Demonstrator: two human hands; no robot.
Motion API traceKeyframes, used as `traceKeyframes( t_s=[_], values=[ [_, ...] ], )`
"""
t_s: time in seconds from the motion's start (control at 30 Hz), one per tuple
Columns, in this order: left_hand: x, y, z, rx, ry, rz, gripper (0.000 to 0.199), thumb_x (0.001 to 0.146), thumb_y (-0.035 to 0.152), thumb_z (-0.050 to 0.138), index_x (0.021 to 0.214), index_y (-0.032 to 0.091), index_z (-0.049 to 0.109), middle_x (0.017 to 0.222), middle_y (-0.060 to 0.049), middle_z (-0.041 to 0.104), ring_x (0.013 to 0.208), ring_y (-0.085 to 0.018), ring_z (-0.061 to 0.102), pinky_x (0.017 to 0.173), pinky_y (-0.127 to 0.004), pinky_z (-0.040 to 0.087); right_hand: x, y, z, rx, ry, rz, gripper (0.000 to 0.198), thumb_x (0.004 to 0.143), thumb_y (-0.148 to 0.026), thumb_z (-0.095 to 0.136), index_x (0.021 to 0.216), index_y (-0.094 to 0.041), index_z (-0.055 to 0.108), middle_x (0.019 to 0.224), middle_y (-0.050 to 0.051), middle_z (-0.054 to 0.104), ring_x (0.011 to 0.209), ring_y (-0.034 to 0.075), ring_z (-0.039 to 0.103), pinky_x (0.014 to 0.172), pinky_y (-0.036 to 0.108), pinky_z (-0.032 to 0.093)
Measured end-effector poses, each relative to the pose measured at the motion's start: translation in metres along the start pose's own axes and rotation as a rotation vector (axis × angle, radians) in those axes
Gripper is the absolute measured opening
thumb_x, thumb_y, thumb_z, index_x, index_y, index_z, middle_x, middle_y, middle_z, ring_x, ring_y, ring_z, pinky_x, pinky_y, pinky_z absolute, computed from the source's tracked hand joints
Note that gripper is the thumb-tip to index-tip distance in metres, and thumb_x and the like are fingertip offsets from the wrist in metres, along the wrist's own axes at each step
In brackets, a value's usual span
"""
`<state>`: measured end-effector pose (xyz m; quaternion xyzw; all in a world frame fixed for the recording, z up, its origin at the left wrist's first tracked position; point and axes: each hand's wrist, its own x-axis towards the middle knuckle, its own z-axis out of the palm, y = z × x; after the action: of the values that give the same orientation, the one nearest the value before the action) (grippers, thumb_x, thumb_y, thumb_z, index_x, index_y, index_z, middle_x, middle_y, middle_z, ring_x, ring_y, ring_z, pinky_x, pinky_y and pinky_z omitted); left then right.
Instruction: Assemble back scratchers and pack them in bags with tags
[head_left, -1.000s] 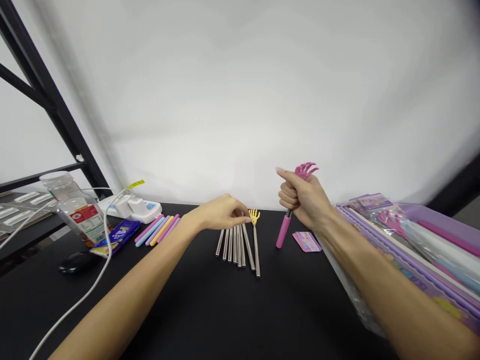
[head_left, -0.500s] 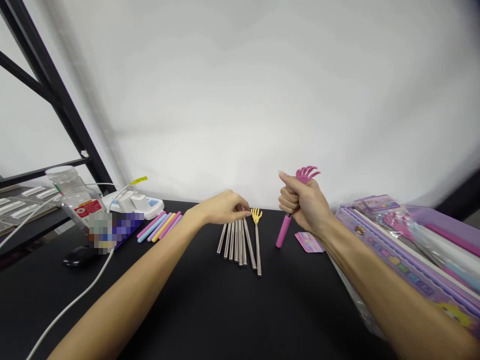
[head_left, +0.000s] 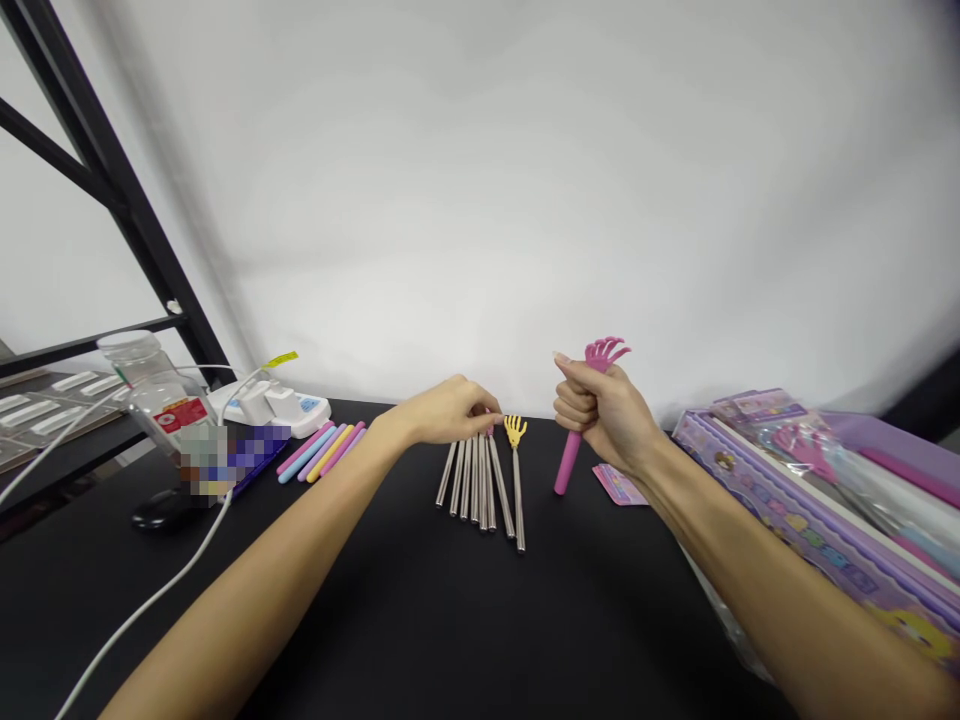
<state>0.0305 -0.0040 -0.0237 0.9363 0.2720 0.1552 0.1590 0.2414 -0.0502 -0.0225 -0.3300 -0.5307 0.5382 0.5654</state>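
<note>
My right hand (head_left: pixel 607 405) is closed in a fist around a pink back scratcher (head_left: pixel 606 353), held upright with a slight tilt. Its clawed head shows above the fist and its pink handle (head_left: pixel 568 465) below, the lower end near the black table. My left hand (head_left: pixel 457 412) is low over the upper ends of several silver back scratcher rods (head_left: pixel 472 480), fingers curled and thumb towards the right. A bit of pink shows at its fingertips; what they grip is hidden. Just right of the thumb lies a back scratcher with a yellow head (head_left: pixel 515 430).
Pink, blue and yellow handle tubes (head_left: pixel 322 452) lie at left, near a white power strip (head_left: pixel 307 412), a clear jar (head_left: pixel 161 390), a black mouse (head_left: pixel 161 510) and a white cable (head_left: pixel 172 580). At right are pink cards (head_left: pixel 619 487) and a purple box (head_left: pixel 787 520) of packaged items.
The pink handle now meets the underside of my right fist, where a short piece of metal rod showed before. My left hand has stayed over the rods. The view has shifted slightly.
</note>
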Motion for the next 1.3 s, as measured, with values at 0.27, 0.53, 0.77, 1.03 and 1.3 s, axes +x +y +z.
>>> traceKeyframes(
  t_s=[0.27, 0.53, 0.77, 1.03, 1.3],
  values=[
    [-0.003, -0.003, -0.002, 0.010, 0.006, -0.040, 0.029, 0.092, 0.030, 0.050, 0.086, 0.015, 0.074, 0.068, -0.002, 0.066, 0.055, -0.009, 0.050, 0.057, -0.022, 0.037, 0.005, -0.008, -0.002, 0.080, 0.026, -0.015, 0.030, 0.081, -0.050, 0.069, 0.085, -0.027, 0.050, 0.053, -0.010, 0.032, 0.042, 0.008, 0.025, 0.042, 0.021, 0.029],
    [-0.005, 0.000, -0.007, 0.034, 0.039, -0.068, 0.030, 0.094, 0.032, 0.050, 0.092, 0.015, 0.075, 0.075, -0.004, 0.070, 0.062, -0.011, 0.057, 0.064, -0.023, 0.040, 0.008, -0.019, -0.011, -0.202, 0.058, -0.087, 0.016, 0.074, -0.023, 0.058, 0.072, -0.013, 0.070, 0.070, 0.010, 0.067, 0.071, 0.019, 0.062, 0.066, 0.029, 0.047],
    [-0.006, 0.000, -0.007, 0.036, 0.040, -0.071, 0.030, 0.093, 0.031, 0.050, 0.089, 0.016, 0.076, 0.068, -0.001, 0.065, 0.056, -0.009, 0.050, 0.058, -0.023, 0.037, 0.001, -0.035, -0.002, -0.054, 0.122, -0.060, 0.004, 0.067, -0.017, 0.061, 0.064, -0.016, 0.062, 0.050, -0.006, 0.030, 0.043, 0.006, 0.021, 0.039, 0.024, 0.017],
    [-0.006, -0.003, -0.004, 0.051, 0.030, -0.066, 0.028, 0.091, 0.027, 0.050, 0.085, 0.015, 0.074, 0.067, -0.001, 0.065, 0.054, -0.010, 0.048, 0.059, -0.024, 0.037, 0.000, -0.023, 0.009, -0.086, 0.140, -0.145, 0.063, 0.070, -0.037, 0.081, 0.053, -0.023, 0.022, 0.049, -0.011, 0.013, 0.042, 0.004, 0.010, 0.041, 0.027, 0.006],
    [-0.003, -0.006, 0.003, 0.042, 0.011, -0.055, 0.027, 0.090, 0.028, 0.050, 0.083, 0.015, 0.072, 0.065, -0.001, 0.063, 0.054, -0.009, 0.047, 0.057, -0.023, 0.035, 0.001, -0.017, 0.007, -0.105, 0.165, -0.129, 0.066, 0.063, -0.025, 0.085, 0.053, -0.023, 0.020, 0.051, -0.012, 0.011, 0.040, 0.002, 0.011, 0.040, 0.026, 0.007]
  ],
)
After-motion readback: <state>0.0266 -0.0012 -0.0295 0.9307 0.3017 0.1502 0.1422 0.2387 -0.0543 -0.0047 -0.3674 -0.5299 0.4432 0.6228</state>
